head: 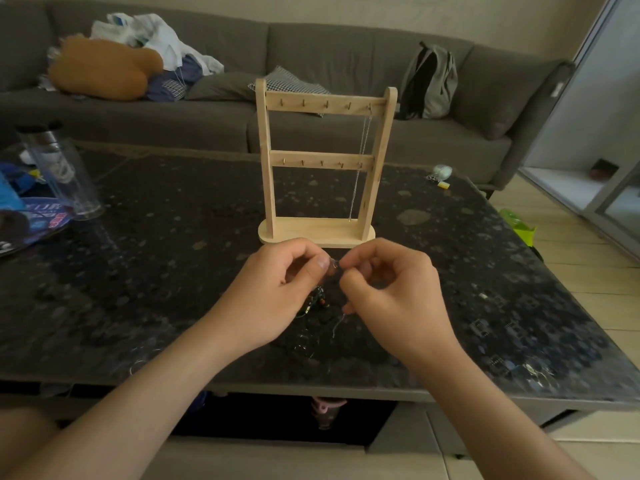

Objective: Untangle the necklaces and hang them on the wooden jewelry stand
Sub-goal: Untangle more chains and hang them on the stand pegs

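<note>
A wooden jewelry stand (322, 161) with two peg rails stands upright on the dark speckled table (156, 271). One thin silver necklace (360, 161) hangs from the rightmost peg of its top rail. Just in front of the stand's base, my left hand (280, 285) and my right hand (388, 289) meet fingertip to fingertip, both pinching a fine chain (335, 266). Below them a small tangle of necklaces (317, 304) with dark beads hangs down to the table, and a thin strand (337, 323) trails under my right hand.
A clear tumbler (60, 171) and coloured packaging (31, 220) sit at the table's left. Small white and yellow items (441, 174) lie at its far right corner. A grey sofa (346, 57) with clothes and a backpack (431, 83) runs behind.
</note>
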### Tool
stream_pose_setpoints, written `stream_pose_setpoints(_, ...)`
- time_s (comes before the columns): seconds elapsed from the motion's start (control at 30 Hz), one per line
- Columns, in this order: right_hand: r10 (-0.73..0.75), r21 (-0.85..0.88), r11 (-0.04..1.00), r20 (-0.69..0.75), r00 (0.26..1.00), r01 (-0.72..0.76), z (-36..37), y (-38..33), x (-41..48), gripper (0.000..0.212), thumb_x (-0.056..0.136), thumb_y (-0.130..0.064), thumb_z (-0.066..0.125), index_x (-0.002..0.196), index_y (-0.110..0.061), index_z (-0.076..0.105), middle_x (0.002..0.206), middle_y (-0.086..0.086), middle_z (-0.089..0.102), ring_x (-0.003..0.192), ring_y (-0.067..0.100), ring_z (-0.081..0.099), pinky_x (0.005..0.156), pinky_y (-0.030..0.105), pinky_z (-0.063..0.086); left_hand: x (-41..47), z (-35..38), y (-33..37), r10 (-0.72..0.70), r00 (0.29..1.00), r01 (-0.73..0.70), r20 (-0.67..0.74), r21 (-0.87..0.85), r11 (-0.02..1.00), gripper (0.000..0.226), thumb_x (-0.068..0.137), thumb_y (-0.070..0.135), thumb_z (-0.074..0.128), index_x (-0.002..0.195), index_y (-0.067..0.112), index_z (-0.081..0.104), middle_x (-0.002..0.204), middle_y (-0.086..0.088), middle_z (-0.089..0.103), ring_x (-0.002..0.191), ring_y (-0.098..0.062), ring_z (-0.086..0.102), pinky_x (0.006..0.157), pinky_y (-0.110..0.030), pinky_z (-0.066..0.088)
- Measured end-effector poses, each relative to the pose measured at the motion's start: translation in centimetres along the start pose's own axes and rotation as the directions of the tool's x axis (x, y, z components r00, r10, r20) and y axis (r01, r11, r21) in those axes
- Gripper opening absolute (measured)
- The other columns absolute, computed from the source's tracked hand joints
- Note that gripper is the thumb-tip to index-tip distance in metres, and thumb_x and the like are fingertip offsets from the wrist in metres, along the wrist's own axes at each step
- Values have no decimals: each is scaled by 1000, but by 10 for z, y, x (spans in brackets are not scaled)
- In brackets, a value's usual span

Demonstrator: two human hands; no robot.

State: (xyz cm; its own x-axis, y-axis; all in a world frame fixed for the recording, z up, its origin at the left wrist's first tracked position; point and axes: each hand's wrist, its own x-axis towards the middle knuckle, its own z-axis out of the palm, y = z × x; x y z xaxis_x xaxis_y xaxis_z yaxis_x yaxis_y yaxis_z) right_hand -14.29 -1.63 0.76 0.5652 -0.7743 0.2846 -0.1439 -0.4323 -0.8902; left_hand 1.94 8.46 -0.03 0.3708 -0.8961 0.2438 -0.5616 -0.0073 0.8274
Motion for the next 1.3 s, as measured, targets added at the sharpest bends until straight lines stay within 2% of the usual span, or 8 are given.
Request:
stream_pose_setpoints(0.23,-102,-151,984,-47,994,94,4,0,-2,5,89,-29,80,90,-32,84,93,-14,70,87,3,70,70,12,54,0,-1,-1,9,1000,-9,-7,34,999,17,108,32,60,103,34,76,91,21,74,89,-4,71,78,-25,56)
stream_pose_setpoints(0.43,-99,-140,985,-11,995,97,5,4,1,5,98,-24,76,96,-29,77,94,-13,69,83,7,70,71,20,57,0,-2,1,33,999,-31,-38,66,997,15,107,31,62,102,34,76,91,25,73,91,1,70,76,-12,50)
stream_pose_setpoints(0.63,-176,-247,955,-30,984,164,8,5,2,14,100,-15,73,94,-27,69,94,-15,61,87,-1,60,74,8,45,1,-2,2,7,997,-4,-79,38,999,18,108,25,63,103,32,80,91,26,75,93,3,70,77,-6,47)
stream_pose_setpoints(0.77,-221,-255,947,-70,973,197,7,4,2,14,98,-13,75,93,-25,70,95,-12,61,89,0,62,71,4,45,0,-4,8,-35,996,35,-79,2,999,23,109,20,59,106,29,80,72,32,68,77,10,65,70,-3,43)
stream_pose_setpoints(0.87,-266,-276,932,-80,961,235,7,7,2,10,96,-12,77,95,-21,75,99,-9,61,91,2,63,72,5,47,0,-4,9,-95,995,94,-35,-39,995,28,111,20,55,106,34,79,62,17,64,62,0,58,63,-13,46)
stream_pose_setpoints(1.07,-445,-432,820,-72,893,374,8,14,0,5,96,-15,77,100,-13,77,105,-3,56,83,8,59,73,24,54,1,-5,11,-213,977,210,3,-181,961,33,110,11,53,105,27,80,56,11,56,59,-1,54,68,-13,45)
stream_pose_setpoints(1.2,-567,-535,714,-65,821,451,8,18,-1,7,101,-12,73,103,-6,76,108,6,54,77,14,56,67,31,56,-1,-5,16,-262,963,268,60,-278,922,37,111,8,50,106,22,83,59,-2,48,67,-21,48,91,-54,54)
stream_pose_setpoints(1.3,-603,-553,691,-87,793,466,8,19,0,8,100,-10,76,106,-6,78,106,7,52,75,16,56,69,30,56,-2,-6,18,-305,947,322,104,-368,872,39,110,8,49,101,17,86,57,-1,43,64,-19,44,109,-64,48)
